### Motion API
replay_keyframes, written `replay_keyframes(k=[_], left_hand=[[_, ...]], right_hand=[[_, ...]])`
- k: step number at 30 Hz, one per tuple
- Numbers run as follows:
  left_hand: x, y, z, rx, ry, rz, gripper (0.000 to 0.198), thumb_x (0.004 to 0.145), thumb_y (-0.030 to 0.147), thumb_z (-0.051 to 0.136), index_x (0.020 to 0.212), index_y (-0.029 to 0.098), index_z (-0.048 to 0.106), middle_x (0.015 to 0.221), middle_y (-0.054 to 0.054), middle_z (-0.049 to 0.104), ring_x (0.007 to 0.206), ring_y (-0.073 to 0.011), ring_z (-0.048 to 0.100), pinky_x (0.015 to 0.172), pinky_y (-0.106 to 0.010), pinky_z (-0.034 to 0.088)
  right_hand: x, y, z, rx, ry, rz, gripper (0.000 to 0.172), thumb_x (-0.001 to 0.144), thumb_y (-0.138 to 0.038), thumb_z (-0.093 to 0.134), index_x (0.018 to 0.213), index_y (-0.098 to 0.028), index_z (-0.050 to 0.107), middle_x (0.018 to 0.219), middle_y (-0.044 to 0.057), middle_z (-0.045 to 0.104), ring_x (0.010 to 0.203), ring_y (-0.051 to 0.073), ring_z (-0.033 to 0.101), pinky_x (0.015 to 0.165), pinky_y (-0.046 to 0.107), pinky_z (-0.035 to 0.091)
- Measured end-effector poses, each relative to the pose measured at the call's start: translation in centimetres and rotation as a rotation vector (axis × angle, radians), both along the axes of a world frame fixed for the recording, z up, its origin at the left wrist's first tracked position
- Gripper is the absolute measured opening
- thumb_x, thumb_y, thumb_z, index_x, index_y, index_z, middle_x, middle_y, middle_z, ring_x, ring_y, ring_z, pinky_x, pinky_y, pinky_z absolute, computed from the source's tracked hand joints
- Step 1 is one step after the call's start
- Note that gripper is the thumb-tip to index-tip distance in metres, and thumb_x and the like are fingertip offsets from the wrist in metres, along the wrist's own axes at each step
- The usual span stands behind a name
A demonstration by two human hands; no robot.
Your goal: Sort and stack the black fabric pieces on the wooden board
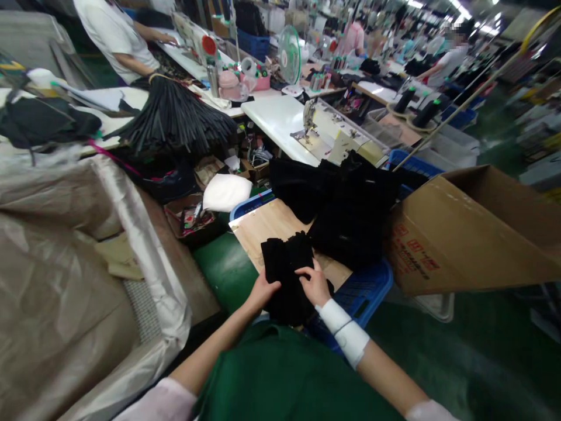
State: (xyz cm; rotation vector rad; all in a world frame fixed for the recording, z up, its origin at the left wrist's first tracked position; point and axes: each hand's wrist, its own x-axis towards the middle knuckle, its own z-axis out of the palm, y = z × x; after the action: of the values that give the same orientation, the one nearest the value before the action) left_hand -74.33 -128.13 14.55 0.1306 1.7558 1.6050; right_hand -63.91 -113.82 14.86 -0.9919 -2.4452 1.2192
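A small stack of black fabric pieces (pixel 287 292) lies in front of me, over a wooden board (pixel 258 225). My left hand (pixel 264 289) grips its left edge, with the thumb on top and the fingers hidden beneath. On the opposite side my right hand (pixel 315 285) is closed on the same fabric, its thumb and fingers pressed to the cloth. White wrapping (pixel 344 330) covers my right wrist. Beyond the board, a larger pile of black fabric (pixel 350 216) fills the blue plastic basket (pixel 381 283) that carries the board.
A cardboard box (pixel 421 240) stands right of the basket. On the left is a large cloth-lined bin (pixel 144 251). A sewing machine (pixel 309 120) sits on the table ahead, near a bundle of black strips (pixel 175 117) and a green fan (pixel 290 55). Co-workers sit farther off.
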Motion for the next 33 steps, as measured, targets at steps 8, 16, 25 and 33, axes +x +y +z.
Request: replay_keyframes(k=[8, 16, 25, 33], left_hand=[[0.3, -0.1, -0.4, 0.016, -0.022, 0.012, 0.063, 0.059, 0.013, 0.073, 0.119, 0.016, 0.054, 0.114, -0.009, 0.068, 0.109, -0.0279, 0.063, 0.098, -0.044, 0.05], [0.6, 0.5, 0.4, 0.033, -0.065, 0.033, 0.064, 0.058, 0.02, 0.078, 0.117, 0.014, 0.055, 0.113, -0.011, 0.068, 0.109, -0.0288, 0.062, 0.098, -0.043, 0.049], [0.2, -0.2, 2.0, 0.005, -0.191, 0.012, 0.045, 0.061, 0.018, 0.056, 0.105, 0.015, 0.062, 0.092, -0.005, 0.068, 0.091, -0.0238, 0.063, 0.081, -0.032, 0.051], [0.4, 0.2, 1.0, 0.028, -0.095, -0.005, 0.055, 0.059, 0.019, 0.067, 0.113, 0.013, 0.055, 0.107, -0.01, 0.068, 0.102, -0.027, 0.063, 0.093, -0.038, 0.05]], right_hand=[[0.0, -0.9, 0.8, 0.037, -0.029, 0.03, 0.025, 0.075, -0.007, 0.057, 0.086, -0.021, 0.075, 0.141, 0.009, 0.045, 0.13, 0.026, 0.049, 0.113, 0.042, 0.036], [-0.6, -1.6, 2.2, 0.025, -0.079, 0.016, 0.016, 0.079, -0.033, 0.07, 0.085, -0.019, 0.075, 0.143, 0.012, 0.043, 0.132, 0.03, 0.046, 0.113, 0.042, 0.036], [-1.0, -1.7, 2.8, 0.07, -0.165, 0.028, 0.013, 0.078, -0.024, 0.067, 0.086, -0.017, 0.074, 0.146, 0.014, 0.039, 0.134, 0.033, 0.043, 0.11, 0.042, 0.038], [-0.9, -1.3, 2.6, 0.015, -0.128, 0.015, 0.017, 0.081, -0.031, 0.065, 0.084, -0.018, 0.075, 0.144, 0.013, 0.042, 0.131, 0.03, 0.046, 0.112, 0.04, 0.035]])
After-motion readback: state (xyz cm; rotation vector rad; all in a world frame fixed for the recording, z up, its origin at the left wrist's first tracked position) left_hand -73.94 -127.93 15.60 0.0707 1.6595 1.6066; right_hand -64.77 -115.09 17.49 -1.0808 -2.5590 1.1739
